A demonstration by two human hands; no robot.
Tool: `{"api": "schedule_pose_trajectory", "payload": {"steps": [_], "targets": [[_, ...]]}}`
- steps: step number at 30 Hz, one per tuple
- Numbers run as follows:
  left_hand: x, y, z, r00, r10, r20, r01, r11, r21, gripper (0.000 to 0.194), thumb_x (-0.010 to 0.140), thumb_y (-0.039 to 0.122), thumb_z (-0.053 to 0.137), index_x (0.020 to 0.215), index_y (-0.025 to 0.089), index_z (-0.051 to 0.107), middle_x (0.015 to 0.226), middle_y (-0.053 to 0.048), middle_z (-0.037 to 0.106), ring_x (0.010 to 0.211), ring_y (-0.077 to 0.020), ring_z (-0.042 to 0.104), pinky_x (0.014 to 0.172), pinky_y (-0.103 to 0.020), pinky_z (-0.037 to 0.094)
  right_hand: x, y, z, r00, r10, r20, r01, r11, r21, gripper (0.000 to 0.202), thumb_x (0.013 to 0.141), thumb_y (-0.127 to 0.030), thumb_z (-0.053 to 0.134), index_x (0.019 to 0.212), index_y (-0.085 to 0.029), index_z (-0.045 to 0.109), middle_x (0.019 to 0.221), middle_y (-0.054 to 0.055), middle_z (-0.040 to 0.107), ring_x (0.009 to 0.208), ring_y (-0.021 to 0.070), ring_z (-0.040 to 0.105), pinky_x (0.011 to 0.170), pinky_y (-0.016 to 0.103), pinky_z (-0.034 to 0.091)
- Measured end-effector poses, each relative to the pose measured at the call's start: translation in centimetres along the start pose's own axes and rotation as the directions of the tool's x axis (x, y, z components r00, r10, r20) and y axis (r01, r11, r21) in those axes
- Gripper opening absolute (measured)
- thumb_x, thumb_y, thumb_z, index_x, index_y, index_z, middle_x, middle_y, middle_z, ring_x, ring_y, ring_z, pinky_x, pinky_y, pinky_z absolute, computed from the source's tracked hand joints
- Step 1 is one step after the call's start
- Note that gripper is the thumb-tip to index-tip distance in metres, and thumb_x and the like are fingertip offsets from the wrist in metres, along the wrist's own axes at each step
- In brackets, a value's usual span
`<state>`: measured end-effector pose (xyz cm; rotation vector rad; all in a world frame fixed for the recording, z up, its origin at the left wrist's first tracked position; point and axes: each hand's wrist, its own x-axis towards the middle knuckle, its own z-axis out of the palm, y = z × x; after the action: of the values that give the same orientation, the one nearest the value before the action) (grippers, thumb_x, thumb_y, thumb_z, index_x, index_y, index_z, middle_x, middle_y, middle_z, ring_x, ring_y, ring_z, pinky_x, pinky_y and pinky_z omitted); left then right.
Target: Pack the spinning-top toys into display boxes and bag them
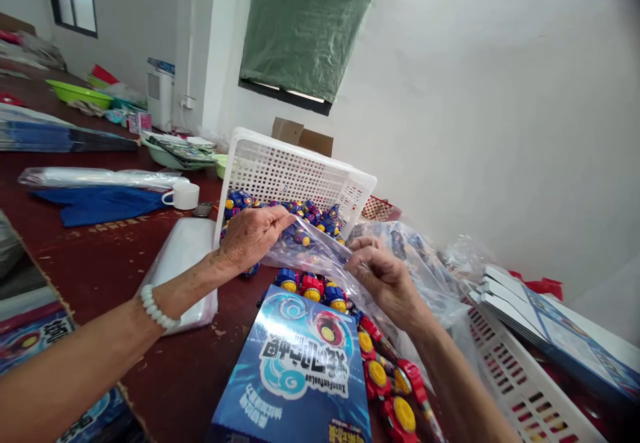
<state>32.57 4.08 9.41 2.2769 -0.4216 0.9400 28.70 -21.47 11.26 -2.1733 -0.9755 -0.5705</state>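
Observation:
A clear plastic bag (pixel 320 246) is stretched between both hands above the table. My left hand (pixel 255 233) pinches one end of its edge, in front of the white basket. The other end is between the fingers of my right hand (pixel 383 276). Below them lies a blue printed box (pixel 300 369). Red and blue toys with yellow centres (pixel 311 287) sit behind the box, and more red ones (pixel 400 416) lie along its right side. A stack of clear bags (pixel 187 263) rests under my left forearm.
A tipped white basket (pixel 300 156) holds many small blue toys. At right, another white basket (pixel 530 383) stands beside flat printed cartons (pixel 575 336). A white cup (pixel 183 196) and blue cloth (pixel 110 204) lie left on the dark red table (pixel 75 256).

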Motion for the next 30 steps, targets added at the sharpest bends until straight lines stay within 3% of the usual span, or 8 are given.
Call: {"api": "schedule_pose_trajectory", "payload": {"steps": [3, 8, 11, 13, 16, 18, 25, 30], "targets": [[0.6, 0.1, 0.0, 0.995, -0.098, 0.033, 0.103, 0.961, -0.257, 0.035, 0.089, 0.039, 0.048, 0.065, 0.017, 0.061, 0.06, 0.002, 0.059, 0.059, -0.0117, 0.052, 0.056, -0.022, 0.035, -0.2, 0.5, -0.7, 0.995, -0.043, 0.093, 0.071, 0.944, -0.322, 0.028, 0.087, -0.011, 0.045, 0.095, -0.023, 0.069, 0.105, 0.006, 0.055, 0.091, 0.0171, 0.058, 0.075, 0.031, 0.049], [0.9, 0.3, -0.4, 0.975, -0.132, 0.178, 0.214, 0.772, -0.599, 0.016, 0.078, 0.032, 0.064, 0.077, 0.016, 0.065, 0.058, 0.005, 0.053, 0.048, -0.0068, 0.039, 0.046, -0.02, 0.031, -1.4, 2.5, -1.2, 0.993, 0.089, 0.073, -0.001, 0.641, -0.768, 0.04, 0.081, 0.0, 0.04, 0.104, -0.021, 0.065, 0.103, 0.008, 0.058, 0.075, 0.0161, 0.058, 0.052, 0.024, 0.038], [0.6, -0.3, -1.1, 0.958, -0.075, 0.278, 0.264, 0.613, -0.745, 0.018, 0.071, 0.025, 0.07, 0.087, 0.019, 0.065, 0.056, 0.007, 0.044, 0.047, -0.0064, 0.036, 0.046, -0.02, 0.031, -2.1, 3.3, -1.6, 0.975, 0.18, 0.128, 0.025, 0.488, -0.873, 0.039, 0.08, 0.002, 0.041, 0.098, -0.023, 0.066, 0.104, 0.007, 0.06, 0.074, 0.0163, 0.058, 0.047, 0.024, 0.03], [0.2, -0.6, -1.4, 0.953, 0.061, 0.297, 0.193, 0.635, -0.748, 0.013, 0.07, 0.021, 0.068, 0.083, 0.02, 0.067, 0.061, 0.004, 0.046, 0.055, -0.0088, 0.042, 0.052, -0.022, 0.037, -2.4, 3.6, -2.1, 0.961, 0.236, 0.144, 0.03, 0.429, -0.903, 0.043, 0.081, 0.004, 0.041, 0.099, -0.025, 0.066, 0.106, 0.005, 0.061, 0.075, 0.0163, 0.058, 0.047, 0.025, 0.027], [-0.1, -0.6, -1.3, 0.933, 0.243, 0.265, -0.091, 0.872, -0.48, 0.018, 0.075, 0.015, 0.058, 0.073, 0.023, 0.074, 0.077, -0.001, 0.05, 0.071, -0.0128, 0.049, 0.068, -0.027, 0.043, -2.3, 3.9, -3.0, 0.942, 0.323, 0.091, -0.025, 0.337, -0.941, 0.044, 0.083, 0.003, 0.042, 0.104, -0.028, 0.066, 0.107, 0.005, 0.061, 0.077, 0.0178, 0.058, 0.046, 0.026, 0.024], [0.1, -0.3, -0.8, 0.946, 0.234, 0.223, -0.2, 0.966, -0.165, 0.03, 0.077, 0.011, 0.051, 0.078, 0.026, 0.077, 0.084, -0.003, 0.049, 0.07, -0.0131, 0.048, 0.069, -0.028, 0.042, -2.1, 4.1, -3.4, 0.936, 0.346, 0.066, -0.037, 0.284, -0.958, 0.041, 0.085, 0.001, 0.043, 0.104, -0.027, 0.067, 0.107, 0.007, 0.06, 0.083, 0.0209, 0.057, 0.049, 0.027, 0.028], [2.8, -0.7, 1.2, 0.995, 0.034, 0.099, -0.04, 0.998, 0.051, 0.034, 0.077, 0.014, 0.047, 0.085, 0.025, 0.078, 0.082, -0.003, 0.059, 0.074, -0.0158, 0.055, 0.066, -0.029, 0.041, -2.3, 4.2, -2.9, 0.937, 0.32, 0.138, 0.064, 0.232, -0.971, 0.038, 0.089, -0.003, 0.039, 0.114, -0.022, 0.061, 0.102, 0.01, 0.059, 0.087, 0.0245, 0.054, 0.061, 0.032, 0.039], [3.3, -0.6, 1.6, 0.975, 0.152, 0.159, -0.204, 0.9, 0.385, 0.024, 0.079, 0.017, 0.051, 0.073, 0.015, 0.074, 0.096, -0.009, 0.063, 0.081, -0.0218, 0.059, 0.066, -0.033, 0.041, -2.0, 4.4, -3.5, 0.939, 0.318, 0.133, 0.076, 0.185, -0.98, 0.039, 0.086, -0.001, 0.043, 0.117, -0.019, 0.059, 0.108, 0.013, 0.058, 0.088, 0.0247, 0.054, 0.062, 0.034, 0.042]]}}
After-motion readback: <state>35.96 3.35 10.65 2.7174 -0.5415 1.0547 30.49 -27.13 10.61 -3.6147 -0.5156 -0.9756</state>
